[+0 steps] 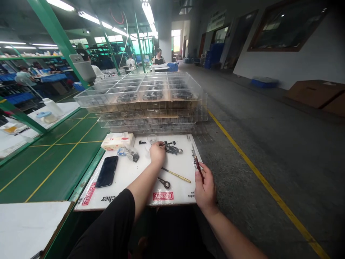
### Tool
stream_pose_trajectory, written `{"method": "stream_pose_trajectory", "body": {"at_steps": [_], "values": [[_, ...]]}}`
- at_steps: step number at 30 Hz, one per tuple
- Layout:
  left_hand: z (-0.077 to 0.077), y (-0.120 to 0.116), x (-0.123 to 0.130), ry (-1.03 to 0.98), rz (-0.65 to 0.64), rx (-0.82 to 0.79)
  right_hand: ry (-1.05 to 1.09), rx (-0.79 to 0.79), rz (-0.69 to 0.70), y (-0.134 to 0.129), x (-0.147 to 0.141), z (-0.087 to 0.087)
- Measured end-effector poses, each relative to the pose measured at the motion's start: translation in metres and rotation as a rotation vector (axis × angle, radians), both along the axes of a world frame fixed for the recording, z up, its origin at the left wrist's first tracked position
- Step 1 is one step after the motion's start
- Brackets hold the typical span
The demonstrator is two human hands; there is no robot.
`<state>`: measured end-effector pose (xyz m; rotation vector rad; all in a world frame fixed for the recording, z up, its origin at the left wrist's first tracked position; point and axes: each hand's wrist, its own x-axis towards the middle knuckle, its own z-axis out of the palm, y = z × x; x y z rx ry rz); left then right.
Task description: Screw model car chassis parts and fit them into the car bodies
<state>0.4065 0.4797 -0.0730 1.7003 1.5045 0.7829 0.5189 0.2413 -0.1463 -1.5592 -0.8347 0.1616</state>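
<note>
Dark parts [174, 148] are lying on the white surface [124, 176], left hand [157, 154] reaching their near end, grip unclear. Right hand [206, 189] is pinching a red-handled tool [198, 168]. Parts are probably feeling light, stiff, slightly fragile; edges are offering best hold.

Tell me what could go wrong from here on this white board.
The right hand holds the dark red tool at the board's right edge; if it slips, it might drop to the floor.
The left hand works close beside the clear dish and could tip it.
The slim yellow stick lies loose near the left forearm and may roll if brushed.
</note>
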Motion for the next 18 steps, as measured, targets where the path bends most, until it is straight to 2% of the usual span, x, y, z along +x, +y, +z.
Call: {"method": "stream_pose_trajectory", "body": {"at_steps": [3, 5, 9, 11, 13, 16, 18], "values": [[0.007, -0.017, -0.007, -0.06, 0.014, 0.012, -0.017, -0.01, 0.016, 0.0, 0.003, 0.001], [0.015, -0.038, -0.02, -0.121, 0.015, 0.017, -0.028, 0.0, 0.026, -0.002, 0.004, 0.003], [0.038, -0.106, -0.074, -0.289, -0.061, -0.037, -0.035, 0.037, 0.095, -0.021, -0.012, 0.017], [0.053, -0.147, -0.107, -0.387, -0.114, -0.107, -0.028, 0.041, 0.191, -0.039, -0.034, 0.027], [0.069, -0.186, -0.138, -0.506, -0.11, -0.151, -0.037, 0.053, 0.33, -0.057, -0.063, 0.036], [0.092, -0.227, -0.173, -0.868, 0.006, -0.19, -0.069, 0.099, 0.578, -0.078, -0.104, 0.047], [0.104, -0.243, -0.194, -0.994, 0.095, -0.152, -0.09, 0.131, 0.724, -0.084, -0.126, 0.053]]}}
